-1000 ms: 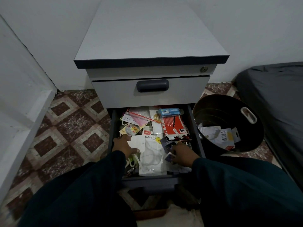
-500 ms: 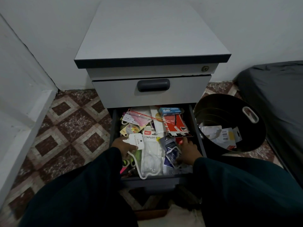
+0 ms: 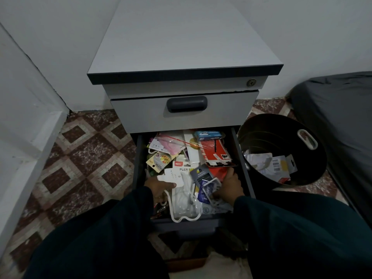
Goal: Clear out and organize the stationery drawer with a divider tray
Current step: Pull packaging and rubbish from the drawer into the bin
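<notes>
Both hands were in the open drawer [image 3: 237, 146]. The left hand [image 3: 159, 187] pinched a white card [image 3: 171, 177]; the right hand [image 3: 229, 185] clutched a bundle of packets [image 3: 207, 188].

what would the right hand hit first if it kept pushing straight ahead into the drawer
Probably the red printed card packet: the right hand points toward the back of the open grey drawer, and its fingertips already seem to reach that packet's near edge, though depth is unclear.

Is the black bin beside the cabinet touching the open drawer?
Cannot tell: in the head view the black bin meets the open drawer edge, but overlap hides any gap.
</notes>
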